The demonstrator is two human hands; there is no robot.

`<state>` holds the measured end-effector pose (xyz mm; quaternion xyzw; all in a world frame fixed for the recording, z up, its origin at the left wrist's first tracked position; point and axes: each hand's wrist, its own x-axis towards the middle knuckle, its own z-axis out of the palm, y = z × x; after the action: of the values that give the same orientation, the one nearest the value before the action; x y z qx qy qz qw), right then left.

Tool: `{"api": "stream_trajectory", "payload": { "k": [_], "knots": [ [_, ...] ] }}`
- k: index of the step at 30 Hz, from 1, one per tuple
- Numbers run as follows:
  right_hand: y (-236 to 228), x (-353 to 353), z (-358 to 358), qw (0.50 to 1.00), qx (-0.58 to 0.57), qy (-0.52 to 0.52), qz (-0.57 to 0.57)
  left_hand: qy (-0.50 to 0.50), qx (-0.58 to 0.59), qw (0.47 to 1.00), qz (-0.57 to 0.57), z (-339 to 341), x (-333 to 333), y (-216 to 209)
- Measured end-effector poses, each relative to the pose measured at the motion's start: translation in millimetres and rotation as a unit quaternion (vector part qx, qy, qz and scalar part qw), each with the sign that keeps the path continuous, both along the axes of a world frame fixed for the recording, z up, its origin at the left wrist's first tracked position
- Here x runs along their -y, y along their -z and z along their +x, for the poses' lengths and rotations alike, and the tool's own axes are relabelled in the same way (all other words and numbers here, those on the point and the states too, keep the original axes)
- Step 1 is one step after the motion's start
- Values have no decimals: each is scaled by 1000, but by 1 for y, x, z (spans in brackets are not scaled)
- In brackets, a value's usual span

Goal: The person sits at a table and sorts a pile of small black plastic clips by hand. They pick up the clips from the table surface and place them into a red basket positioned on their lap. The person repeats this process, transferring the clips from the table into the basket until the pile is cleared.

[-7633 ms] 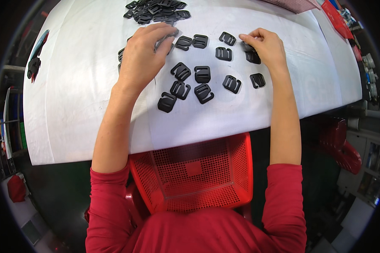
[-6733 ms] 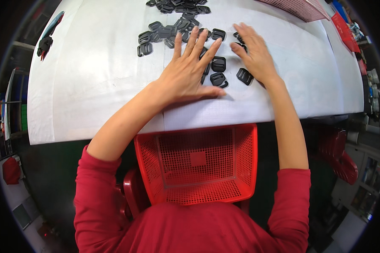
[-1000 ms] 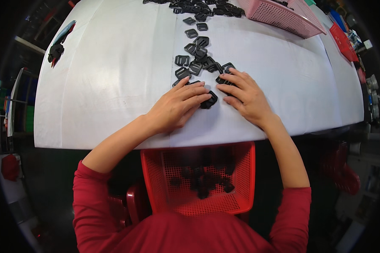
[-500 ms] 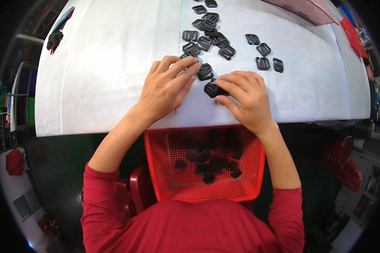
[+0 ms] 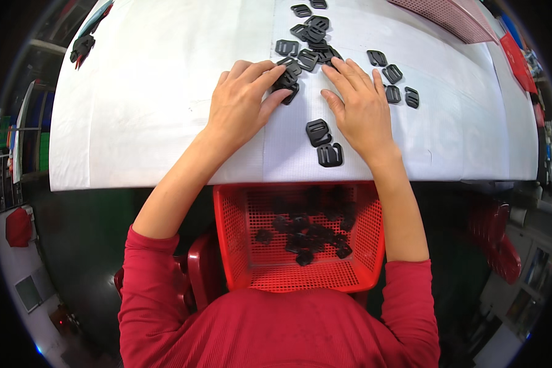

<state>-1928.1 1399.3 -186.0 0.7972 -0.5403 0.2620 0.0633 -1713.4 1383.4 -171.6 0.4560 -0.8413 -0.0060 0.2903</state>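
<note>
My left hand (image 5: 242, 101) is curled at the near left of a loose cluster of black plastic strap buckles, its thumb and fingertips gripping a few overlapping buckles (image 5: 288, 78). My right hand (image 5: 362, 110) holds nothing. Its fingers are stretched and slightly apart, with the fingertips by the right side of the cluster, touching or just over a buckle (image 5: 326, 55). Two buckles, one (image 5: 318, 132) just beyond the other (image 5: 330, 155), lie near the table's front edge. To the right of my right hand are several separate buckles (image 5: 392, 74), one partly hidden by it.
A red perforated basket (image 5: 227, 245) with several black pieces inside stands below the white table's (image 5: 147, 92) front edge. A pink basket (image 5: 451, 18) and a red item (image 5: 517, 61) are at the far right. Dark tools (image 5: 81, 48) lie at the far left.
My right hand has let go of the buckle near the front edge and moved away toward the cluster. My left hand has closed on buckles at the cluster's near side. The view has shifted slightly.
</note>
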Motion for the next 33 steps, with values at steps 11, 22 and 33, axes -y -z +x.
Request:
{"api": "stream_trajectory", "payload": {
  "k": [11, 22, 33],
  "knots": [
    [-13, -2, 39, 988, 76, -135, 17, -55, -97, 982, 153, 16, -15, -11],
    [-25, 0, 15, 985, 123, -58, 109, 36, -9, 999, 25, 15, 10, -11],
    [-21, -15, -4, 993, 68, -91, 16, -48, -158, 948, 270, 6, 16, -13]
  ]
}}
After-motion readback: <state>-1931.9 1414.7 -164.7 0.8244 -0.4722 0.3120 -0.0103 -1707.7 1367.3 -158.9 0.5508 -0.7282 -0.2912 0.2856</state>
